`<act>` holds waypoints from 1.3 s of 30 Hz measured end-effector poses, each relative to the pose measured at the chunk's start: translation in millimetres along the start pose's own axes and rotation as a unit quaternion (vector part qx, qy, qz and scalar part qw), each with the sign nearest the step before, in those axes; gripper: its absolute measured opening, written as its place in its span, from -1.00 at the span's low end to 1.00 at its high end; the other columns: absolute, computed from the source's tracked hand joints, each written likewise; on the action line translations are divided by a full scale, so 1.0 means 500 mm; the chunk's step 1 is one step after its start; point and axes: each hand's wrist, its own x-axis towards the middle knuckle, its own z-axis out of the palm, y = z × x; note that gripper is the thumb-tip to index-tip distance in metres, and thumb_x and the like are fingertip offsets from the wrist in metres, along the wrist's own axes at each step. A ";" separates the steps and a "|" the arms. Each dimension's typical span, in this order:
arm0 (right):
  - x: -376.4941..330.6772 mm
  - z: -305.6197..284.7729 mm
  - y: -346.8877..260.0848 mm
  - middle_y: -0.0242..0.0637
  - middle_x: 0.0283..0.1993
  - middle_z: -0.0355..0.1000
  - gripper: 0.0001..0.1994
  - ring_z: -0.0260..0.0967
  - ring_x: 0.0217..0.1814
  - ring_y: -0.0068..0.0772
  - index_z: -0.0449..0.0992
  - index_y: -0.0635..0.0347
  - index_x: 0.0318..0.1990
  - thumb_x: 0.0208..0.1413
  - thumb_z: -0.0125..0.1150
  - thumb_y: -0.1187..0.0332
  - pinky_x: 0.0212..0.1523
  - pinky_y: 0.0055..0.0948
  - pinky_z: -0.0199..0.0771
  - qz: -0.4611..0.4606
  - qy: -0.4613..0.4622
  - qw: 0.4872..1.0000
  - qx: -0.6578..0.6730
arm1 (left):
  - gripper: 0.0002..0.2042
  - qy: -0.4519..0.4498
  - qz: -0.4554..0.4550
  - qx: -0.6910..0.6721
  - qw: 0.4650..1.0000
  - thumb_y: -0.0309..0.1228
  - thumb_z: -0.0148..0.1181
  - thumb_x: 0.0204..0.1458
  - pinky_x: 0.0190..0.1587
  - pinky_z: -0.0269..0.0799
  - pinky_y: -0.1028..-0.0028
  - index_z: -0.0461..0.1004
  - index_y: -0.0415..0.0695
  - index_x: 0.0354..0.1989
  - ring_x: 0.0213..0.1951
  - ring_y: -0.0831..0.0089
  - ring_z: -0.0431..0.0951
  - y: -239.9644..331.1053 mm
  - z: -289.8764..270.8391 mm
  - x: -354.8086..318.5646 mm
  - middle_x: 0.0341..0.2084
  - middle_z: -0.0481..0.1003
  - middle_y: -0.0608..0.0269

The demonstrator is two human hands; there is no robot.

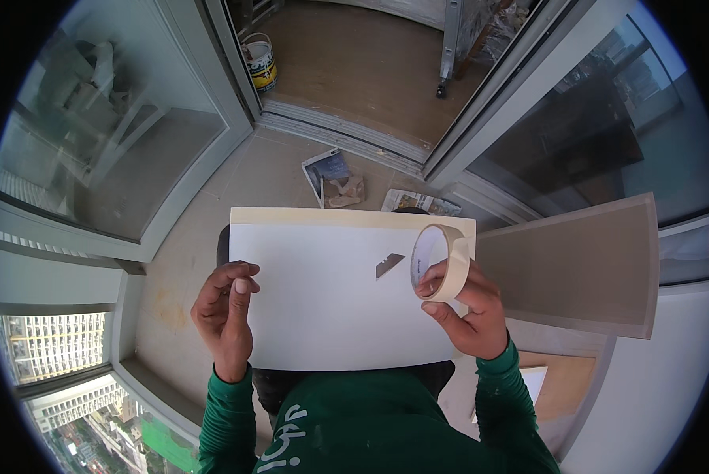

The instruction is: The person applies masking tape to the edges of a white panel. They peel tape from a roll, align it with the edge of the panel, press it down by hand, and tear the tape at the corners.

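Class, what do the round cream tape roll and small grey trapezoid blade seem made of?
Round cream tape roll: probably matte paper, from its dull, shineless side; its pale core may be cardboard.
Small grey trapezoid blade: likely dull-finished steel, from its flat metallic grey.

Matt paper tape roll (456, 268); smooth board (315, 308); dull metal blade (388, 265).

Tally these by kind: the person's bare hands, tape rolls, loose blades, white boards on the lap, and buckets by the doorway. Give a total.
Hands: 2, left hand and right hand
Tape roll: 1
Blade: 1
White board: 1
Bucket: 1
Total: 6
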 end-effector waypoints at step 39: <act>0.192 0.240 -0.136 -0.18 -0.20 0.65 -0.88 0.61 -0.15 -0.27 0.67 0.34 -0.22 0.20 0.46 0.46 -0.05 -0.36 0.57 0.022 -0.276 0.956 0.095 | -0.81 -0.156 -0.103 -0.063 0.980 -0.45 0.36 0.26 -0.27 0.48 0.44 0.63 -0.34 -0.09 -0.38 0.47 0.57 0.052 -0.100 -0.179 -0.38 0.65 0.10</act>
